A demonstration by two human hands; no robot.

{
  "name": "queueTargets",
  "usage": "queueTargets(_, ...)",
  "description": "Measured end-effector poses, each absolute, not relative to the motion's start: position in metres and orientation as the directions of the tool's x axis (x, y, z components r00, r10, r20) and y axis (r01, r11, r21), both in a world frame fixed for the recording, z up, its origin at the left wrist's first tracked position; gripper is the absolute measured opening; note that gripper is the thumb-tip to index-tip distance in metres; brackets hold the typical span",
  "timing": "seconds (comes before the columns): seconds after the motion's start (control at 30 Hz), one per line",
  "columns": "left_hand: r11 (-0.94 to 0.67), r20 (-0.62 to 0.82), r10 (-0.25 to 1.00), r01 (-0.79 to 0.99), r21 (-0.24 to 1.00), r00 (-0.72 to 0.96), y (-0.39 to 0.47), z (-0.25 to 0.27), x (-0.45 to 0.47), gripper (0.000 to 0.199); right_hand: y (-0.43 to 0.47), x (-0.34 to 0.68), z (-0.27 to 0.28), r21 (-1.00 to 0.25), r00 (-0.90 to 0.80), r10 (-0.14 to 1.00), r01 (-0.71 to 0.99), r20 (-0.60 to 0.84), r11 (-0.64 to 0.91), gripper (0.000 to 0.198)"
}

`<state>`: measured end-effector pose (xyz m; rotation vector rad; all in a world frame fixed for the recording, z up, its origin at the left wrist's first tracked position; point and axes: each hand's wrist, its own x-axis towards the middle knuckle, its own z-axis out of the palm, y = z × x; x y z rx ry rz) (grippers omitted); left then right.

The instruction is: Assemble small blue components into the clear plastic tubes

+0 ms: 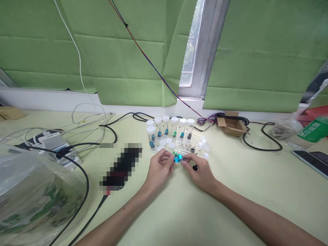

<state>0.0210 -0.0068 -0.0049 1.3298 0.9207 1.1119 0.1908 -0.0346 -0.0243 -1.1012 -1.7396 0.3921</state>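
Note:
Over the table, my left hand [161, 166] and my right hand [202, 170] meet with pinched fingers at a small shiny blue piece [178, 158]. A little green piece [175, 154] shows against it, and I cannot tell whether the two are joined. From the left fingers sticks a thin pale rod or wire. Beside my right fingers lies a small round black part [195, 167]. Just beyond my hands stand several clear tubes with white caps [151, 138], holding small blue, green or dark parts with thin leads. Loose white caps [169, 142] lie in front of them.
Empty clear tubes [188, 146] lie right of the standing ones. An open cardboard box [232, 124] and coiled black cables sit at the back. Left are a pixelated dark object [121, 167], a power strip [60, 147] and a plastic bag [38, 194]. A phone [311, 162] lies right.

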Motion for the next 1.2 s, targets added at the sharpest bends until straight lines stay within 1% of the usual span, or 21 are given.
queueTargets(0.1, -0.083, 0.104, 0.959, -0.091, 0.992, 0.264, -0.0082, -0.0049, 0.0216, 0.028, -0.0351, 0.19, -0.0229, -0.694, -0.08, 0.831, 0.509, 0.551, 0.509, 0.014)
queueTargets(0.4, -0.073, 0.093, 0.957, -0.081, 0.994, 0.275, -0.0099, -0.0012, 0.0237, 0.03, -0.0334, 0.1888, -0.0214, -0.667, -0.082, 0.831, 0.556, 0.551, 0.497, 0.041)
queueTargets(0.43, -0.072, 0.092, 0.957, -0.081, 0.994, 0.274, -0.0101, -0.0006, 0.0236, 0.03, -0.0337, 0.1889, -0.021, -0.67, -0.08, 0.83, 0.551, 0.552, 0.498, 0.039)
queueTargets(0.47, -0.073, 0.093, 0.957, -0.082, 0.994, 0.274, -0.0101, -0.0004, 0.0234, 0.03, -0.0342, 0.189, -0.0206, -0.677, -0.073, 0.83, 0.541, 0.553, 0.499, 0.032)
queueTargets(0.53, -0.076, 0.097, 0.958, -0.087, 0.993, 0.271, -0.0099, -0.0008, 0.0228, 0.029, -0.0354, 0.1893, -0.0202, -0.692, -0.062, 0.825, 0.513, 0.561, 0.509, 0.012)
queueTargets(0.63, -0.077, 0.1, 0.957, -0.092, 0.993, 0.271, -0.0092, -0.0029, 0.0217, 0.029, -0.0367, 0.1895, -0.0206, -0.683, -0.095, 0.803, 0.474, 0.588, 0.556, 0.021)
queueTargets(0.77, -0.073, 0.095, 0.958, -0.089, 0.993, 0.272, -0.0085, -0.0042, 0.0211, 0.028, -0.0361, 0.1895, -0.0237, -0.666, -0.123, 0.785, 0.459, 0.608, 0.588, 0.013)
queueTargets(0.97, -0.064, 0.086, 0.961, -0.088, 0.994, 0.263, -0.0088, -0.0027, 0.0226, 0.029, -0.0338, 0.1901, -0.0259, -0.698, -0.108, 0.821, 0.473, 0.56, 0.538, 0.009)
queueTargets(1.13, -0.062, 0.085, 0.961, -0.097, 0.993, 0.265, -0.0092, -0.002, 0.024, 0.031, -0.0332, 0.1891, -0.024, -0.709, -0.102, 0.85, 0.505, 0.518, 0.493, 0.023)
queueTargets(1.2, -0.063, 0.087, 0.96, -0.097, 0.993, 0.266, -0.0088, -0.0022, 0.0239, 0.031, -0.0339, 0.1886, -0.0231, -0.711, -0.095, 0.85, 0.504, 0.518, 0.49, 0.018)
